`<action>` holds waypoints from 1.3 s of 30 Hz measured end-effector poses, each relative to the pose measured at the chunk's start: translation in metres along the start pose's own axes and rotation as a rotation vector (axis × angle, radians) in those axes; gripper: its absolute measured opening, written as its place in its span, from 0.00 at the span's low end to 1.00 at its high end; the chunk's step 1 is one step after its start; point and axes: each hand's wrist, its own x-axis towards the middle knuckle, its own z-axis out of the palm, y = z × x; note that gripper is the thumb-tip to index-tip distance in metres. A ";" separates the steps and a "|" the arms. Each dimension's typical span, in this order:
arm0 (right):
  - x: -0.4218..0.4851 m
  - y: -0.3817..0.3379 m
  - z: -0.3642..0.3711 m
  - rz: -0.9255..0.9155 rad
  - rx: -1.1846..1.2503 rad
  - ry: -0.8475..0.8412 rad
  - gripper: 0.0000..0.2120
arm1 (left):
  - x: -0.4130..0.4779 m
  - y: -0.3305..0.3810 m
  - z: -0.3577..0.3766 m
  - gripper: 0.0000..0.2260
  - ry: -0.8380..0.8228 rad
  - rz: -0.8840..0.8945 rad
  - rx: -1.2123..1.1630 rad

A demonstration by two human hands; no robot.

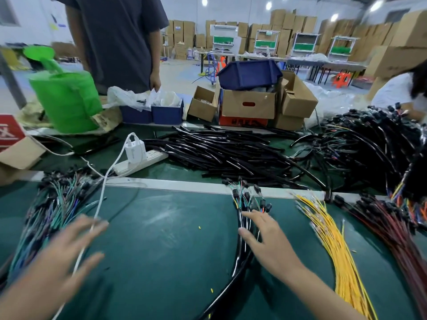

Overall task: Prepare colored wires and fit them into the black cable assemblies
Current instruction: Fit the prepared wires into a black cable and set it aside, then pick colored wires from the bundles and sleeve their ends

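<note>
Fingers spread on both: right hand [268,243] presses the black cable bundle [239,259], left hand [67,255] could snag the white cord [101,199] under its fingertips.

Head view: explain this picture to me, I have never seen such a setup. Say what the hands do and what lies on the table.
No machine here: a camera worn on a person's head looks down at their two bare hands. The left hand is open and blurred above a white charger cable. The right hand lies open on a bundle of black cable assemblies. On the green table lie yellow wires, dark red wires and a heap of black tubes. Nothing looks gripped.
</note>
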 end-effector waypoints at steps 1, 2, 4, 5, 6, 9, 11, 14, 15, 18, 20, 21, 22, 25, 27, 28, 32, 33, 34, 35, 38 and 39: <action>-0.003 -0.006 0.008 0.021 -0.003 -0.008 0.21 | -0.003 -0.030 0.016 0.29 0.003 -0.144 0.049; -0.004 -0.010 0.014 0.048 -0.010 -0.007 0.24 | -0.004 -0.059 0.029 0.31 0.041 -0.275 0.159; -0.009 -0.019 0.025 0.104 -0.021 -0.003 0.31 | -0.005 -0.098 0.055 0.31 0.049 -0.581 0.232; -0.011 -0.024 0.029 0.131 -0.023 -0.006 0.34 | -0.005 -0.107 0.063 0.32 0.017 -0.633 0.204; -0.013 -0.028 0.031 0.153 -0.029 -0.011 0.37 | -0.006 -0.110 0.072 0.32 0.011 -0.621 0.192; -0.009 -0.040 0.033 0.178 -0.159 -0.007 0.39 | -0.001 -0.088 0.056 0.26 0.115 -0.570 0.147; -0.004 -0.054 0.037 0.129 -0.270 0.020 0.38 | 0.001 -0.062 0.029 0.20 0.215 -0.566 0.190; 0.004 -0.080 0.055 -0.005 -0.258 0.014 0.35 | 0.001 -0.031 0.008 0.13 0.283 -0.556 0.081; 0.005 -0.085 0.063 -0.037 -0.242 -0.015 0.34 | 0.001 -0.025 0.005 0.12 0.284 -0.573 0.035; 0.005 -0.084 0.085 -0.048 -0.320 -0.172 0.32 | 0.000 -0.019 -0.004 0.10 0.301 -0.618 0.015; 0.006 -0.080 0.093 -0.013 -0.357 -0.239 0.30 | 0.000 -0.019 -0.009 0.07 0.312 -0.618 0.052; 0.007 -0.079 0.094 -0.005 -0.356 -0.241 0.30 | 0.001 -0.020 -0.011 0.06 0.322 -0.604 0.077; 0.008 -0.079 0.096 -0.003 -0.353 -0.238 0.30 | 0.002 -0.021 -0.014 0.05 0.329 -0.589 0.106; 0.008 -0.079 0.097 -0.005 -0.354 -0.223 0.30 | 0.009 -0.021 -0.019 0.05 0.374 -0.555 0.187; 0.007 -0.079 0.097 -0.009 -0.346 -0.207 0.31 | 0.012 -0.018 -0.024 0.05 0.420 -0.558 0.206; 0.007 -0.079 0.097 -0.010 -0.342 -0.202 0.31 | 0.013 -0.018 -0.026 0.05 0.438 -0.560 0.207; 0.008 -0.079 0.097 -0.011 -0.332 -0.184 0.32 | 0.020 -0.015 -0.051 0.07 0.601 -0.652 0.008; 0.008 -0.078 0.098 -0.011 -0.331 -0.179 0.31 | 0.023 -0.012 -0.061 0.07 0.653 -0.660 -0.069; 0.008 -0.078 0.098 -0.012 -0.334 -0.177 0.31 | 0.025 -0.007 -0.073 0.06 0.702 -0.633 -0.141; 0.007 -0.078 0.099 -0.014 -0.337 -0.177 0.31 | 0.026 -0.001 -0.086 0.05 0.749 -0.582 -0.213; 0.007 -0.080 0.097 -0.029 -0.332 -0.148 0.32 | 0.024 0.033 -0.121 0.09 0.838 -0.396 -0.548; 0.007 -0.083 0.094 -0.040 -0.277 -0.115 0.33 | 0.021 0.050 -0.127 0.11 0.807 -0.343 -0.708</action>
